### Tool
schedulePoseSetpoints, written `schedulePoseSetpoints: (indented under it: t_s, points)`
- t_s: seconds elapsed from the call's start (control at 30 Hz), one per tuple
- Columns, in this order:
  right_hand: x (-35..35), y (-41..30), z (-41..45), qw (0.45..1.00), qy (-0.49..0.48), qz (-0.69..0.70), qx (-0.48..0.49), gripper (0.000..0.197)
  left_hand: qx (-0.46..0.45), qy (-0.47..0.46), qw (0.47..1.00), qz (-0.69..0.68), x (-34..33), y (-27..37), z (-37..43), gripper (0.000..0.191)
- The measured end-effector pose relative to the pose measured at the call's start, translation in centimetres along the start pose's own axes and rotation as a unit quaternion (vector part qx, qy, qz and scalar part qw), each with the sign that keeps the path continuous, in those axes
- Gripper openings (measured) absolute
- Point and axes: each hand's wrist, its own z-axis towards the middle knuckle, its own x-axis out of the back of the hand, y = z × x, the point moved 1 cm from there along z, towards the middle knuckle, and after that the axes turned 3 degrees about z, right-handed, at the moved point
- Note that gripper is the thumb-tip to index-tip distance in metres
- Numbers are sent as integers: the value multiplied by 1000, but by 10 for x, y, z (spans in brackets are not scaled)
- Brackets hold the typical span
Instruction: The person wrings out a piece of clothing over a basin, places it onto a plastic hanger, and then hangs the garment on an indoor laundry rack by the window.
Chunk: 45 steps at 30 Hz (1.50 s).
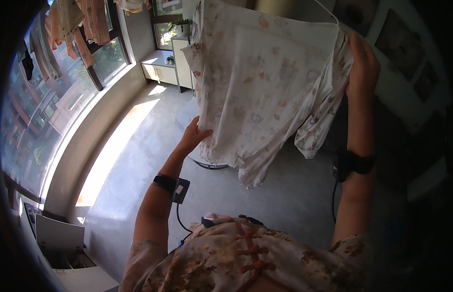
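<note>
A white garment with a small floral print (263, 84) hangs spread out in front of me, on a thin white hanger (335, 47) whose right part shows. My left hand (196, 135) pinches the garment's lower left edge between thumb and fingers. At the upper right, my right hand (363, 67) is at the garment's shoulder, beside the hanger's end; its fingertips are partly hidden by the cloth. One sleeve dangles at the right with its cuff gathered. The bottom hem looks crumpled.
Behind the garment stands a round pale table (186, 113). Other clothes (93, 22) hang by the windows at the upper left. A low cabinet (160, 73) bears small shoes (170, 60). At the lower left, a cabinet has a raised lid (59, 231). Cables run from both forearm straps.
</note>
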Motion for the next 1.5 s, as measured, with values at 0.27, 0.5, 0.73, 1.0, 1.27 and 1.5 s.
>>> schedulePoseSetpoints:
  t_s: [0.27, 0.5, 0.73, 1.0, 1.27, 1.5]
  points:
    - [13, 15, 9, 998, 43, -15, -32, 29, 55, 212, 935, 278, 41, -4, 12, 19]
    - [-15, 13, 1, 1000, 19, -4, -12, 29, 106, 108, 981, 120, 53, -32, 18, 38]
    - [-44, 14, 8, 1000, 2, -18, -10, 30, 26, 242, 948, 207, 40, -25, -10, 48]
    - [-75, 13, 13, 993, 7, 108, -55, 27, -72, -85, 981, 160, -90, 14, -59, 16]
    - [-91, -16, 30, 975, 33, 201, -89, 22, -38, 21, 983, 176, -135, 28, -19, 58]
    - [-88, -5, 52, 978, -11, 205, -28, 24, -76, 119, 968, 208, -119, 21, 0, 55]
